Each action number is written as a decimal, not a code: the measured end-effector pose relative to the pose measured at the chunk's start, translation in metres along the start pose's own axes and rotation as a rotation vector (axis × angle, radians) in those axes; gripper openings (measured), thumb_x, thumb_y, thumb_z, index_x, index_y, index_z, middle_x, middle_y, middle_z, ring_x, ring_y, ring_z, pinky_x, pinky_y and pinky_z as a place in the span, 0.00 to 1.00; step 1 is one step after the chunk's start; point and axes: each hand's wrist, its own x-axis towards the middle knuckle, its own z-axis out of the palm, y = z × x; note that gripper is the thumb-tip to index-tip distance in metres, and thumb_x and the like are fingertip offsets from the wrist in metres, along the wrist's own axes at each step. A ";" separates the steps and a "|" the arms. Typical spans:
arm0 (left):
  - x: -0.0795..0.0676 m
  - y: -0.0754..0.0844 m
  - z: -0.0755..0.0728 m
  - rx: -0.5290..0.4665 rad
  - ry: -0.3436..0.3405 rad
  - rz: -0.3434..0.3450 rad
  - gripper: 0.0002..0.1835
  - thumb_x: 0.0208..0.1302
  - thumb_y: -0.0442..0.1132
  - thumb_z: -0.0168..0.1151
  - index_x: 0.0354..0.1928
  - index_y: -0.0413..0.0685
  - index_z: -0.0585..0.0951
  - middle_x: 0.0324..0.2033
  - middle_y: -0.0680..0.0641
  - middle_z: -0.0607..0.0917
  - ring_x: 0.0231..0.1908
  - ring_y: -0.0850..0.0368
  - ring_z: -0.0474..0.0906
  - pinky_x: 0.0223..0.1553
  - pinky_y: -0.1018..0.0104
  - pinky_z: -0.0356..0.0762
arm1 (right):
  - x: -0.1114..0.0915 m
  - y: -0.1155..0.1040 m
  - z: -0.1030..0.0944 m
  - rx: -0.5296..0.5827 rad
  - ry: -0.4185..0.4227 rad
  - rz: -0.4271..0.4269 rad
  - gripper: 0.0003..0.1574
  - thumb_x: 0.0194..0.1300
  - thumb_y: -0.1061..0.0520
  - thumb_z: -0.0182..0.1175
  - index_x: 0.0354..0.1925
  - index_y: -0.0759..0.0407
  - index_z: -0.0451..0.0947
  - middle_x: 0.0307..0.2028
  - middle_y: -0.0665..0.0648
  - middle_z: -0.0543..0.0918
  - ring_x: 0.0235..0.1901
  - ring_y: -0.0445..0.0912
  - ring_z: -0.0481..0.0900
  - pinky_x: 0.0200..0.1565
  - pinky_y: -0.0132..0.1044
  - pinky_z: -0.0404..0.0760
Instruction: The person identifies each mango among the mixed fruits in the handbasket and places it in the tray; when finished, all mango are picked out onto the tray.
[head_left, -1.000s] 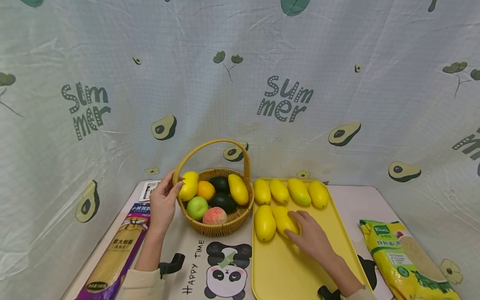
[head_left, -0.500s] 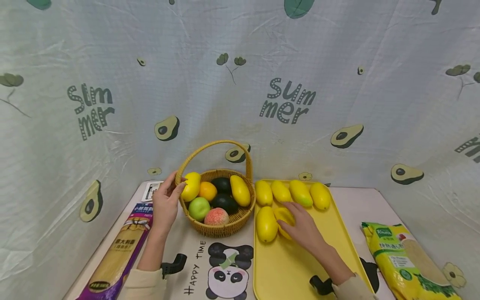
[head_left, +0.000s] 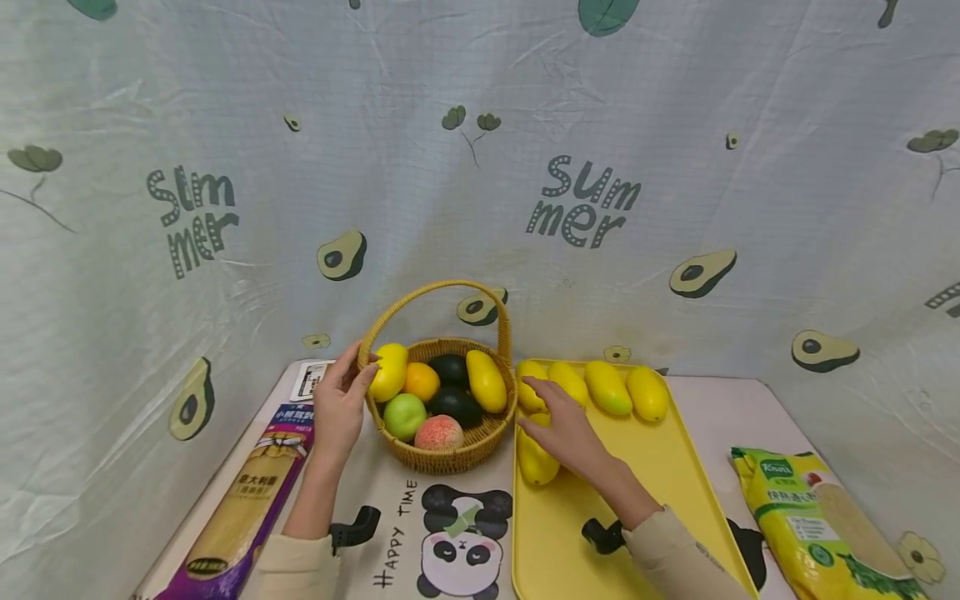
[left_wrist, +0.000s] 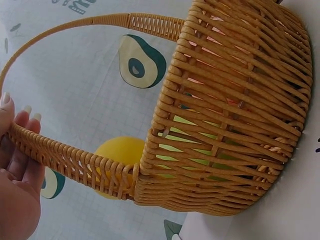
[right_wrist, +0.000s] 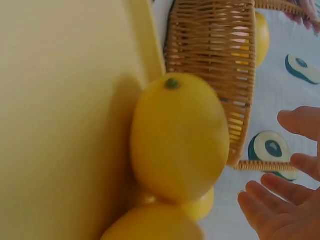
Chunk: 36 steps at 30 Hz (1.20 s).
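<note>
My left hand (head_left: 341, 412) holds the wicker basket (head_left: 442, 460) by the left side of its arched handle (left_wrist: 75, 156), fingers on one side and thumb on the other. Inside are two yellow mangoes, an orange (head_left: 421, 381), a green apple (head_left: 405, 417), a peach (head_left: 439, 433) and two dark green avocados (head_left: 456, 407). With fingers spread and nothing in its grasp, my right hand (head_left: 568, 432) hovers above the front-left mango (head_left: 537, 460) on the yellow tray (head_left: 600, 542). In the right wrist view, that mango (right_wrist: 180, 137) lies apart from the fingers, another mango (right_wrist: 155, 225) close by.
Four back-row mangoes would be several: a row of mangoes (head_left: 608, 387) lines the tray's far end. A pasta pack (head_left: 247, 500) lies at the left, a yellow Knorr bag (head_left: 817, 521) at the right. A printed curtain (head_left: 480, 167) hangs behind.
My right hand has moved left across the tray, from the second front mango to above the front-left one. My left hand keeps its place on the basket handle. The view has shifted slightly.
</note>
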 end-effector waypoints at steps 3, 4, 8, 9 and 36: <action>-0.001 -0.001 0.000 0.001 0.000 0.000 0.23 0.72 0.46 0.58 0.68 0.57 0.74 0.52 0.47 0.82 0.53 0.68 0.78 0.54 0.83 0.77 | 0.008 -0.005 0.006 0.026 0.000 -0.019 0.40 0.63 0.51 0.67 0.71 0.50 0.67 0.68 0.55 0.73 0.66 0.53 0.73 0.66 0.53 0.76; -0.001 -0.002 0.000 0.005 -0.002 0.002 0.23 0.72 0.46 0.58 0.68 0.57 0.74 0.52 0.47 0.82 0.54 0.68 0.78 0.54 0.83 0.77 | 0.011 -0.007 0.008 0.034 0.009 -0.034 0.40 0.63 0.51 0.68 0.71 0.52 0.67 0.67 0.55 0.73 0.66 0.53 0.73 0.66 0.54 0.75; 0.000 -0.003 -0.001 0.022 -0.001 0.019 0.24 0.73 0.47 0.57 0.68 0.56 0.73 0.53 0.45 0.83 0.55 0.67 0.78 0.55 0.83 0.76 | 0.023 -0.013 0.017 0.047 0.011 -0.049 0.40 0.62 0.51 0.68 0.70 0.52 0.68 0.67 0.56 0.74 0.67 0.53 0.72 0.67 0.53 0.74; 0.000 -0.003 -0.001 0.026 -0.003 0.023 0.24 0.73 0.48 0.56 0.69 0.55 0.73 0.53 0.45 0.83 0.55 0.67 0.78 0.55 0.84 0.76 | 0.026 -0.014 0.019 0.046 0.009 -0.049 0.40 0.62 0.51 0.68 0.70 0.51 0.68 0.67 0.56 0.74 0.66 0.53 0.72 0.67 0.53 0.74; 0.001 0.000 -0.001 -0.016 -0.012 -0.012 0.24 0.73 0.44 0.57 0.69 0.55 0.73 0.53 0.43 0.82 0.53 0.69 0.77 0.53 0.85 0.76 | 0.071 -0.030 0.051 -0.248 -0.102 -0.058 0.41 0.61 0.54 0.68 0.71 0.50 0.67 0.70 0.60 0.67 0.66 0.57 0.72 0.64 0.53 0.77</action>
